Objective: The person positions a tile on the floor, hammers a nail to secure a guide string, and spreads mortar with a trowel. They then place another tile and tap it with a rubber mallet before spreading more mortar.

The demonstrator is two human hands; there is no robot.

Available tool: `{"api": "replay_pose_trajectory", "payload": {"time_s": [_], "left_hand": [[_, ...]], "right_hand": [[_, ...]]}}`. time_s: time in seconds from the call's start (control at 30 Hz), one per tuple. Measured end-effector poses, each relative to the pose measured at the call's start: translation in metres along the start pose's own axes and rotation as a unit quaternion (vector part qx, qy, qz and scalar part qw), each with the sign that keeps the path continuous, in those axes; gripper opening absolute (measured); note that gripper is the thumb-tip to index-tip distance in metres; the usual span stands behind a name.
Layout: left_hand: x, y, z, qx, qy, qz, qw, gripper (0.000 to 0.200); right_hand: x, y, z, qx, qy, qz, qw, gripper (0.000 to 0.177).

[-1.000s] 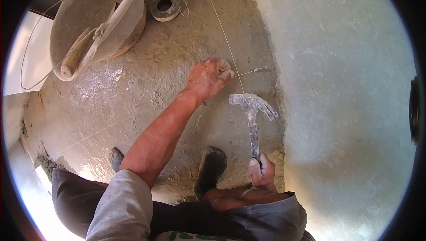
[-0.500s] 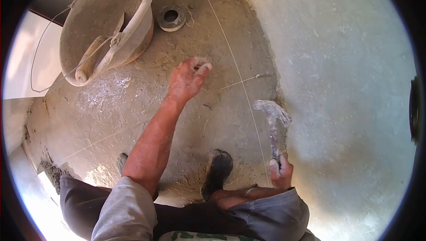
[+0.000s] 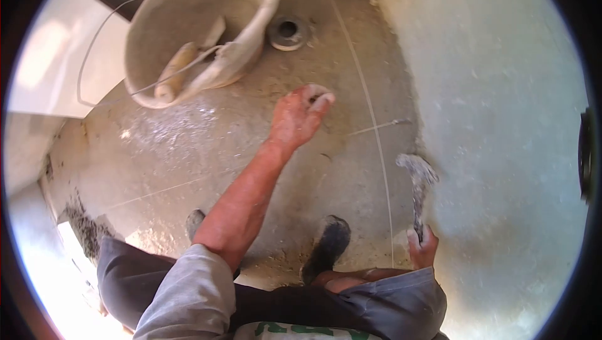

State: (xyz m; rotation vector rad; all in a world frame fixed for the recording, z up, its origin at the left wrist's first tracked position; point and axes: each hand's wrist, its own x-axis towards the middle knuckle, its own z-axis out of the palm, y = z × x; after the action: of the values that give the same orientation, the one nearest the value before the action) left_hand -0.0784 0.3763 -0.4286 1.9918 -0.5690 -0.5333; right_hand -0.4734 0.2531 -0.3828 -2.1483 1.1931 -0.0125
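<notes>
My right hand is wrapped round the handle of a hammer caked with grey mortar. Its head points away from me, close to where the floor meets the wall. My left hand hovers over the middle of the floor, fingers curled in against the thumb. Whatever sits between them, if anything, is too small to make out. A pale string line runs along the floor between my hands, with a short thin piece crossing it near the wall.
A mortar-coated bucket with a wire handle tilts at the upper left, a wooden-handled trowel inside. Beside it lies a round ring-shaped spool. The plastered wall rises on the right. My dark boot stands on the rough floor.
The view has turned, so the bucket, floor and string appear farther right. My left hand stays curled above the floor, and my right hand keeps its hold on the hammer.
</notes>
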Motion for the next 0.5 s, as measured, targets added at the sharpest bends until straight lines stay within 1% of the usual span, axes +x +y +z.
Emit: {"api": "replay_pose_trajectory", "payload": {"time_s": [0.03, 0.1, 0.13, 0.17, 0.2, 0.23, 0.3, 0.33, 0.37, 0.4, 0.47, 0.5], "left_hand": [[0.0, 0.002, -0.004, -0.011, 0.001, 0.006, 1.0, 0.027], [-0.002, 0.007, -0.011, -0.022, 0.0, -0.011, 1.0, 0.026], [-0.003, 0.01, -0.01, -0.043, -0.008, -0.022, 0.999, 0.026], [-0.002, 0.009, -0.006, -0.042, -0.002, -0.024, 0.999, 0.026], [-0.003, 0.005, -0.002, -0.039, -0.002, 0.01, 0.999, 0.026], [-0.005, -0.001, -0.001, -0.03, 0.001, 0.04, 0.999, 0.027], [-0.008, -0.003, -0.003, -0.057, -0.002, 0.056, 0.997, 0.025], [-0.009, 0.001, -0.01, -0.053, -0.006, 0.05, 0.997, 0.025], [-0.011, 0.006, -0.021, -0.051, -0.013, 0.047, 0.997, 0.025], [-0.014, 0.009, -0.036, -0.038, 0.004, 0.042, 0.998, 0.025], [-0.019, 0.011, -0.051, -0.066, -0.016, 0.014, 0.998, 0.025], [-0.018, 0.0, -0.053, -0.049, 0.0, 0.027, 0.998, 0.025]], "right_hand": [[-0.002, -0.007, 0.0, 0.006, -0.01, -0.009, 1.0, 0.027], [-0.008, -0.016, -0.002, 0.017, -0.103, 0.098, 0.99, 0.029], [-0.008, -0.019, -0.001, 0.017, -0.104, 0.094, 0.99, 0.029], [-0.006, -0.021, 0.0, -0.002, -0.138, 0.059, 0.989, 0.03], [-0.004, -0.025, 0.003, -0.02, -0.178, 0.021, 0.984, 0.031], [-0.001, -0.029, 0.008, -0.016, -0.192, 0.01, 0.981, 0.031], [0.01, -0.045, 0.018, -0.02, -0.178, -0.027, 0.983, 0.034], [0.02, -0.055, 0.024, -0.019, -0.172, -0.049, 0.984, 0.036], [0.028, -0.065, 0.026, -0.01, -0.189, -0.069, 0.98, 0.036], [0.034, -0.07, 0.024, -0.012, -0.19, -0.061, 0.98, 0.035], [0.046, -0.081, 0.032, -0.021, -0.188, -0.048, 0.981, 0.035], [0.056, -0.092, 0.035, -0.046, -0.162, -0.089, 0.982, 0.035]]}}
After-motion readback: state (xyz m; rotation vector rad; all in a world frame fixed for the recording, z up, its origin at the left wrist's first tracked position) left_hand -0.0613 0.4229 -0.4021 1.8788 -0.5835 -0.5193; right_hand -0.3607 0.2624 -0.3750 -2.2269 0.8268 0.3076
